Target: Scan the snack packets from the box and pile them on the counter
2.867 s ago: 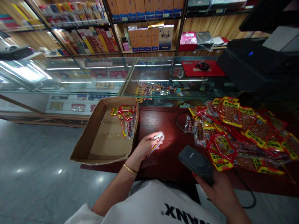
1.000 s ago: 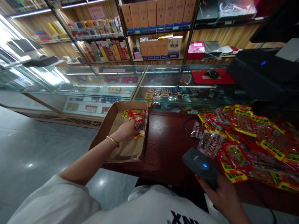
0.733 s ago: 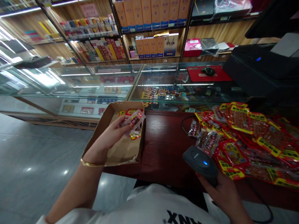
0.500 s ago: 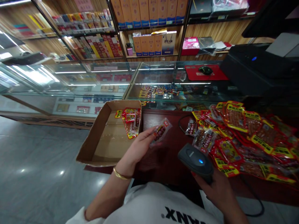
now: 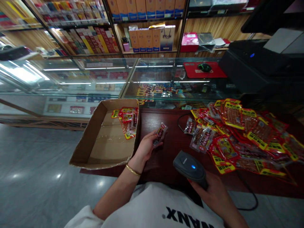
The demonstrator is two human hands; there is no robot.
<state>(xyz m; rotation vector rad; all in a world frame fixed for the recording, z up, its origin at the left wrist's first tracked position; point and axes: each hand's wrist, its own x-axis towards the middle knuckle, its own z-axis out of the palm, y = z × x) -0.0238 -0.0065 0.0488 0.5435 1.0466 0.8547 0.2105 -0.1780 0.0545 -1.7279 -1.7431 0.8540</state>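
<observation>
My left hand grips a small clear snack packet with a dark printed label, held over the dark red counter. In my right hand is a black barcode scanner with a blue light on top, its head turned toward the packet. Left of my left hand sits a shallow cardboard box with several red and yellow snack packets in its far right corner. To the right lies a heap of similar packets, with clear ones along its near left side.
Behind the counter stands a glass display case with goods inside. A red mat with a computer mouse lies on its top, beside a black machine. The scanner's cable loops at the lower right. Stocked shelves line the back.
The packet in my left hand has turned to a steeper angle and shifted slightly. The scanner stays in my right hand. The whole view has shifted a little.
</observation>
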